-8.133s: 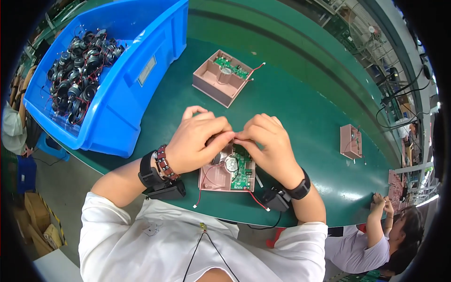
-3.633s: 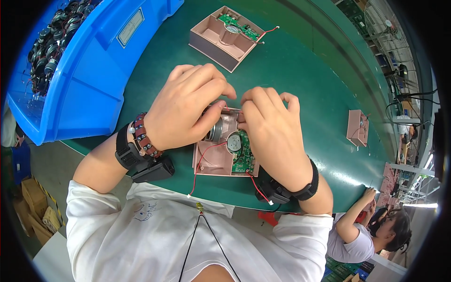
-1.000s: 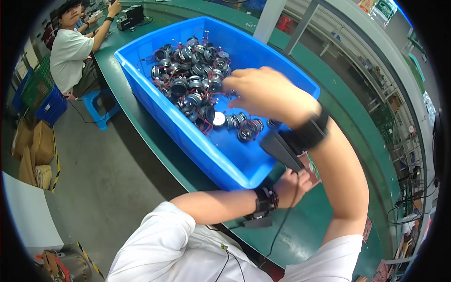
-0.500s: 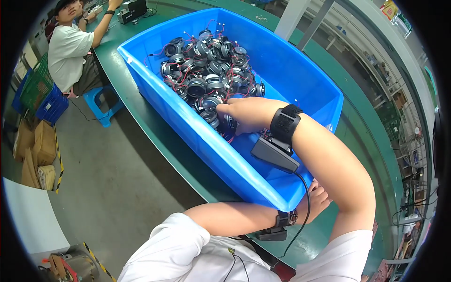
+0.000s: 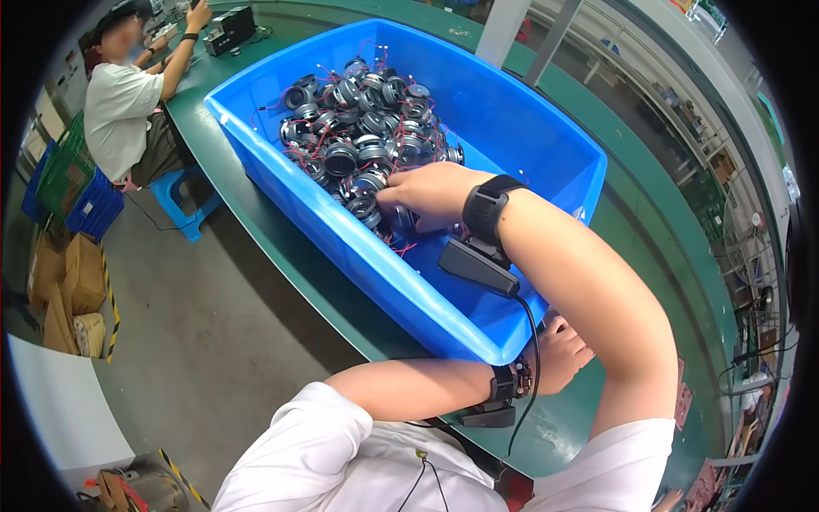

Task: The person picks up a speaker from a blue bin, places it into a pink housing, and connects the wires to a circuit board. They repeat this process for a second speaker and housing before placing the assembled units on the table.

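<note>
A big blue plastic bin [image 5: 478,328] holds a heap of small round black speakers [image 5: 341,158] with thin red wires. My right hand [image 5: 431,194] reaches down into it at the near edge of the heap. Its thumb and fingers bend around a small speaker [image 5: 404,218], mostly covered by the hand. Outside the bin, by its near right corner, is my left hand [image 5: 563,354] with curled fingers. My right forearm and the bin corner partly hide it, so what it grips cannot be made out. Black straps with small dark devices [image 5: 478,266] sit on both wrists.
The bin stands on a long green table [image 5: 341,320]. A cable [image 5: 534,367] hangs from the right wrist device. At the far left a person [image 5: 128,111] sits by a blue stool [image 5: 183,200], near a black box-shaped device [image 5: 230,30]. Cardboard boxes [image 5: 84,273] stand on the floor.
The whole view has turned slightly, shifting the bin left in the picture. My right hand stays at the same spot in the heap, and my left hand stays by the bin corner.
</note>
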The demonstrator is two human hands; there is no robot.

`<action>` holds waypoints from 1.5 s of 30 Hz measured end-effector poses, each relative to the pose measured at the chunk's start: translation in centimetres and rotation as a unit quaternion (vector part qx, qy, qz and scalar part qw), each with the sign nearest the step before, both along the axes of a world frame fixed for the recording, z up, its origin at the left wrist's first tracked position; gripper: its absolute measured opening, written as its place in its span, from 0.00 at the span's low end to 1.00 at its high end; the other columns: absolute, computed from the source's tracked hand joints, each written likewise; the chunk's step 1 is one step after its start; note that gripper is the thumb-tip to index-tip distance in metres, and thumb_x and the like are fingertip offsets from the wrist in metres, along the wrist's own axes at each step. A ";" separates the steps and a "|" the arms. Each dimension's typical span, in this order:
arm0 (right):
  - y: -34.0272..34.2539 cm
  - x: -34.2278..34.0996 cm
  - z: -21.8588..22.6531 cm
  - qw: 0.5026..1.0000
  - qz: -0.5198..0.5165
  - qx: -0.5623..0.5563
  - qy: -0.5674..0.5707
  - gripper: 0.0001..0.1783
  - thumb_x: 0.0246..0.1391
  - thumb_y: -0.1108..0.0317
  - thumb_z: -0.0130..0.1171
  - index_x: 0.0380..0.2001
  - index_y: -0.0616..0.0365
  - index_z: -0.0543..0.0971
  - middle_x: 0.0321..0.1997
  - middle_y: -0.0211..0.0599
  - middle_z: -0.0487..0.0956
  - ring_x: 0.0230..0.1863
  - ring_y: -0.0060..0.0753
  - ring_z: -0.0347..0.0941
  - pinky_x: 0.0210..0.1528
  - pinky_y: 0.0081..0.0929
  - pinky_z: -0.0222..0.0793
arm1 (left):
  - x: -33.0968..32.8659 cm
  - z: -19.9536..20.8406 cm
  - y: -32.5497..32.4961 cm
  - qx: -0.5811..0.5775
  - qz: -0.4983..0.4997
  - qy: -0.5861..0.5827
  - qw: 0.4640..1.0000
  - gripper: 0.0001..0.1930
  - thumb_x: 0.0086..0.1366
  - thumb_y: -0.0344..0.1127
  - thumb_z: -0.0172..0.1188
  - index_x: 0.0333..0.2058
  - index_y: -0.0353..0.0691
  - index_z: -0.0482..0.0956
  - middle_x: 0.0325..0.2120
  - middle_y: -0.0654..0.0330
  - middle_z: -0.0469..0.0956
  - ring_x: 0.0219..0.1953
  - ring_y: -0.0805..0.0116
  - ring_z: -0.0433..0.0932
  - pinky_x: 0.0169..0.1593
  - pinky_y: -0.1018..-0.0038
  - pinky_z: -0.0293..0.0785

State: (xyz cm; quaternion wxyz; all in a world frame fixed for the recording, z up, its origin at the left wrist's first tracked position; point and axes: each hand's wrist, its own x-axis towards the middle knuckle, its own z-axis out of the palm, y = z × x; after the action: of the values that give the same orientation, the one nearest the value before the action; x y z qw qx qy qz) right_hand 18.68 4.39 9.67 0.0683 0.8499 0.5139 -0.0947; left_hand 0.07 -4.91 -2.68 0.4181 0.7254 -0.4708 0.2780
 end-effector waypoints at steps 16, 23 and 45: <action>-4.8 -7.4 9.7 0.944 -0.123 0.304 -0.040 0.20 0.30 0.80 0.67 0.32 0.59 0.72 0.30 0.38 0.68 0.38 0.41 0.72 0.46 0.33 0.70 | 0.0 -1.8 -1.6 0.076 0.030 -0.091 0.992 0.15 0.52 0.44 0.54 0.36 0.45 0.73 0.37 0.56 0.74 0.45 0.57 0.71 0.49 0.51 0.62; -8.8 -9.2 11.3 0.844 -0.033 0.486 -0.226 0.21 0.35 0.82 0.65 0.36 0.59 0.72 0.34 0.36 0.67 0.36 0.35 0.72 0.38 0.27 0.70 | 0.3 1.5 1.7 0.271 -0.062 -0.009 0.960 0.25 0.53 0.38 0.51 0.51 0.39 0.70 0.37 0.59 0.73 0.45 0.57 0.69 0.48 0.47 0.57; -24.4 -31.8 -6.3 0.448 -0.396 0.763 0.244 0.22 0.59 0.55 0.55 0.45 0.63 0.66 0.40 0.46 0.74 0.33 0.33 0.74 0.35 0.27 0.72 | -0.5 3.2 3.4 0.047 -0.289 0.136 0.946 0.15 0.55 0.37 0.62 0.40 0.38 0.75 0.33 0.56 0.74 0.36 0.58 0.74 0.39 0.68 0.69</action>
State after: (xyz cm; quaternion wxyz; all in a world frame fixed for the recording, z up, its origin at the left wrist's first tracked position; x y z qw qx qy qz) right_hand -13.08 -19.99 3.41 -0.7810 0.6136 -0.0172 0.1151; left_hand -0.46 -1.48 0.48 0.5057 0.6080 -0.6116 0.0215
